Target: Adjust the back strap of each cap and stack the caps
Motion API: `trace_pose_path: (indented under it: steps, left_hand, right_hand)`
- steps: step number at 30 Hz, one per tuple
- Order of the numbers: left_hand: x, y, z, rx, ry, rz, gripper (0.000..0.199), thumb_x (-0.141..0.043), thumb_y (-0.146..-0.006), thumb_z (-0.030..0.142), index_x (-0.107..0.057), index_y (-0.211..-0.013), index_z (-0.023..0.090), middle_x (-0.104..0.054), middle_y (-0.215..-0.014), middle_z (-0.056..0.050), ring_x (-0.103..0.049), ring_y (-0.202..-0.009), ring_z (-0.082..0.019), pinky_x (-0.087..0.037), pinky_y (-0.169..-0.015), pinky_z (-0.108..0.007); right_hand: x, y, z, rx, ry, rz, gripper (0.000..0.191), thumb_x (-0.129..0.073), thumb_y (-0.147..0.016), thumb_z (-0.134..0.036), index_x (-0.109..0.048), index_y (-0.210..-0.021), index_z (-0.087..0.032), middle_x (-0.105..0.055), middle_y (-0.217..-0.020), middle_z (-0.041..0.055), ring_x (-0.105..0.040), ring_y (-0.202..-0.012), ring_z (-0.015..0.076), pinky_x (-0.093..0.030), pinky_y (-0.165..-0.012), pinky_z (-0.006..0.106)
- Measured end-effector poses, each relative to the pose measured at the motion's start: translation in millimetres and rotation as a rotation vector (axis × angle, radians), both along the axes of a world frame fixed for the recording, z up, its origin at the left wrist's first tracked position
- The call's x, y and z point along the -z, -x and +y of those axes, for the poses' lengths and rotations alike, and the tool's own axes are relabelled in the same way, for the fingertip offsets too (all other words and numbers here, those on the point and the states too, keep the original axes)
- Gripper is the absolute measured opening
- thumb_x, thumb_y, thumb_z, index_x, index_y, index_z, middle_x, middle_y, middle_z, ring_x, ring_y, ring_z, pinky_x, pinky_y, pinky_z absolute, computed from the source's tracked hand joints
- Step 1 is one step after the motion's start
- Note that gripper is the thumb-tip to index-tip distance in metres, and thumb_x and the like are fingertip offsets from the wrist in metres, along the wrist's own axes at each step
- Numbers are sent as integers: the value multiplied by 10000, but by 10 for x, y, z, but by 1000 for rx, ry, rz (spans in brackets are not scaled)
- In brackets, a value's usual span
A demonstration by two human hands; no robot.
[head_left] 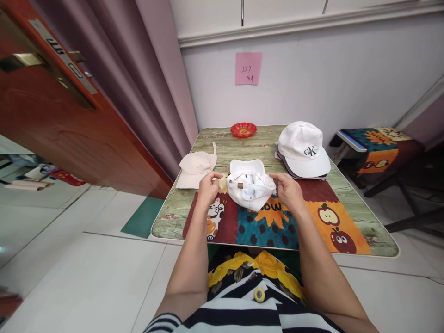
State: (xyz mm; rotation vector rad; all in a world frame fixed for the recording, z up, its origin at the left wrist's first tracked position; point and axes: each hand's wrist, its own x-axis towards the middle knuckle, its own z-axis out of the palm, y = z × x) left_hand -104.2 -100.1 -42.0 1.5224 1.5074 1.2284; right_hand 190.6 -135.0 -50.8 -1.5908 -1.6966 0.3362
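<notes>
A white baseball cap [251, 192] lies on the table mat between my hands, its hollow inside and back strap with a small brass-coloured buckle showing, its brim toward the wall. My left hand [210, 188] is just off the cap's left side, index finger and thumb apart, with a small gap to the fabric. On the other side, my right hand [288, 190] has its thumb and index finger at the cap's right edge, touching it; its other fingers curl under. A pale beige cap [196, 167] sits left of my left hand.
Stacked caps, a white one [301, 145] on top, stand at the table's right rear. A red scalloped dish [243, 130] is near the back edge. A printed mat [317, 194] covers the front. A wooden door [86, 115] and curtain are left; a stool [378, 148] is right.
</notes>
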Motion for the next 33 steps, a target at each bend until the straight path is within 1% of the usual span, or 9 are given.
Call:
trace_pose_path:
  steps: [2,5,8,10,15,19,21,28,33]
  left_hand:
    - [41,11,2,111,-74,175,369,-538,-754,119,-715,-1071,185,-699,-1010,-73,-648,-809,-184,-529,-794,-316]
    - [54,-37,-12,263,-164,348,546,-520,-713,44,-693,-1201,220,-595,-1351,-93,-592,-1197,-235,-447,-1083,-398]
    - [25,-100,-18,307,-167,401,362,-555,-766,86,-737,-1053,211,-585,-1375,-105,-530,-1310,-263,-384,-1151,-442]
    - [-27,-121,-27,311,-157,352,193,-602,-790,139,-743,-906,201,-613,-1347,-112,-553,-1287,-278,-384,-1145,-461]
    - [-363,-122,-117,427,-49,-172,187,-759,-774,297,-728,-919,183,-728,-1154,-95,-669,-1111,-264,-487,-1029,-419]
    - [-679,-161,-174,451,-22,-620,384,-856,-696,323,-724,-1029,183,-771,-973,-64,-724,-950,-252,-563,-898,-373]
    - [-726,-202,-171,453,5,-766,413,-869,-679,303,-727,-1046,173,-776,-985,-72,-726,-994,-268,-566,-922,-378]
    - [-276,-383,-111,310,308,-1157,200,-692,-853,233,-729,-1031,150,-784,-1019,-70,-684,-1162,-251,-474,-1113,-406]
    - [-89,-559,-220,391,376,-1267,448,-578,-928,514,-689,-1203,178,-743,-1208,-95,-574,-1324,-314,-404,-1168,-499]
  right_hand:
    - [69,-42,9,-7,22,-115,479,-440,-867,-119,-706,-1238,-265,-668,-1296,79,-646,-1133,267,-503,-946,388]
    - [159,-43,21,-62,40,-210,557,-515,-840,-110,-635,-1357,-276,-586,-1410,95,-583,-1260,295,-488,-1017,425]
    - [211,-9,38,-124,48,-217,554,-557,-834,-115,-639,-1358,-273,-516,-1478,124,-528,-1338,315,-456,-1074,473]
    - [197,8,44,-155,37,-160,423,-576,-834,-129,-736,-1200,-272,-524,-1471,118,-532,-1336,320,-432,-1098,495]
    - [-106,-21,-24,-336,-25,325,157,-725,-785,-269,-778,-927,-228,-659,-1312,98,-624,-1212,304,-479,-1044,461]
    - [-441,-35,-140,-485,143,872,261,-846,-697,-397,-750,-822,-189,-769,-875,68,-716,-974,297,-580,-882,421]
    - [-519,5,-179,-496,159,1162,321,-858,-673,-442,-747,-845,-195,-767,-814,61,-721,-983,311,-585,-896,443]
    - [-228,236,-127,-316,77,1829,257,-634,-850,-376,-723,-1035,-223,-784,-1033,63,-599,-1294,277,-409,-1158,529]
    - [-38,278,-22,-193,106,2048,292,-480,-943,-292,-709,-1099,-198,-789,-1044,57,-603,-1292,210,-396,-1182,470]
